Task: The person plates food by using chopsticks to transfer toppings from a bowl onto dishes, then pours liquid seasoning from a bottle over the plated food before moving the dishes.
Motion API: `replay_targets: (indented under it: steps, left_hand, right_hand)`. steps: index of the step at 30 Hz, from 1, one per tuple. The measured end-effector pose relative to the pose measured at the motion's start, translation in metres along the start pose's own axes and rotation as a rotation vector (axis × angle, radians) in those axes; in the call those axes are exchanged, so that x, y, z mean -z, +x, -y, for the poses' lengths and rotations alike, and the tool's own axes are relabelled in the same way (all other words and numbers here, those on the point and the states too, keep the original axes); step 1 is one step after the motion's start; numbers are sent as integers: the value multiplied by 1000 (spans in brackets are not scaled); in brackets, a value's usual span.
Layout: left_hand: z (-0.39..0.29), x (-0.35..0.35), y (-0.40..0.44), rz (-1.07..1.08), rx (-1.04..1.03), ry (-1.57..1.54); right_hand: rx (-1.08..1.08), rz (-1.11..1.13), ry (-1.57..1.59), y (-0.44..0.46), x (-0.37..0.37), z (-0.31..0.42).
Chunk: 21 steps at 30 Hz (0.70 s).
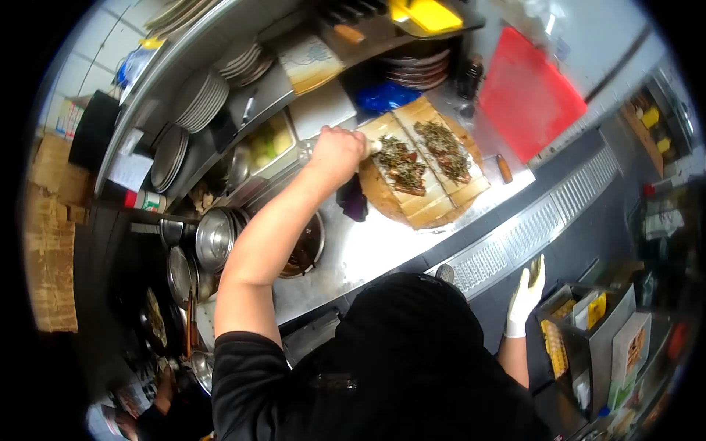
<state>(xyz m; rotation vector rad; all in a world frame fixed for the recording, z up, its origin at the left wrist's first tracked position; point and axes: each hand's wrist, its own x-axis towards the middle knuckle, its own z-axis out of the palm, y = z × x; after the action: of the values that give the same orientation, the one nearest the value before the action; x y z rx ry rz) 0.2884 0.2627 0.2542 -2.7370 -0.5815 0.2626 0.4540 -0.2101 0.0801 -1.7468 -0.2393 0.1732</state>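
My left hand, bare, is closed round a clear bottle, which lies tilted over with its whitish mouth end toward the food. Beside that end, chopped dark-green herbs over browned pieces rest on a pale flat sheet. A second herb-topped portion lies to its right on another sheet. Both sheets sit on a round wooden board. Away from the counter, my right hand wears a white glove, its fingers stretched and apart. Greenish-brown bits show at its fingers; whether they are stuck on is unclear.
A wooden-handled knife lies by the board on the steel counter. A red cutting board leans behind. Stacked plates fill the shelf; pans stand left. Another person's arm shows lower left.
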Motion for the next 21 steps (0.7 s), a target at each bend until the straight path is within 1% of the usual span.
replay_targets:
  steps: [1, 2, 4, 6, 8, 10, 11, 12, 14, 16, 17, 18, 19, 21]
  left_hand:
    - [5, -8, -4, -43, -6, -6]
    - [10, -17, -10, -131, -17, -18]
    - [18, -37, -20, -145, -2, -93]
    - [23, -53, -29, -82, 47, -368]
    - [28, -82, -40, -188, 79, -698]
    - [27, -91, -57, -426, 117, -937]
    - [30, -94, -66, -491, 147, -1009]
    - [35, -92, -73, -573, 160, -1054]
    - [50, -87, -84, -711, 292, -1076]
    - [77, -79, -79, -929, 428, -1111]
    - [93, -54, -80, -948, 570, -1146]
    - [115, -57, -70, -1068, 562, -1174]
    - [136, -57, -62, -1138, 595, -1092]
    - [168, -60, -48, -1221, 658, -1015]
  right_hand:
    - [17, -3, -84, -7, -4, 6]
    - [30, -4, -118, -12, -8, 6]
    - [11, 1, -71, -25, -20, 14]
    - [25, 19, -72, -36, -31, 20]
    - [50, 29, -96, -44, -41, 21]
    - [63, 39, -91, -51, -54, 28]
    - [65, 48, -100, -52, -58, 30]
    - [67, 54, -110, -54, -64, 33]
    - [81, 84, -100, -57, -74, 42]
    - [93, 109, -106, -60, -77, 50]
    - [104, 118, -106, -59, -82, 54]
    - [107, 131, -112, -60, -84, 58]
    - [126, 130, -148, -61, -88, 63]
    - [141, 120, -113, -70, -94, 77]
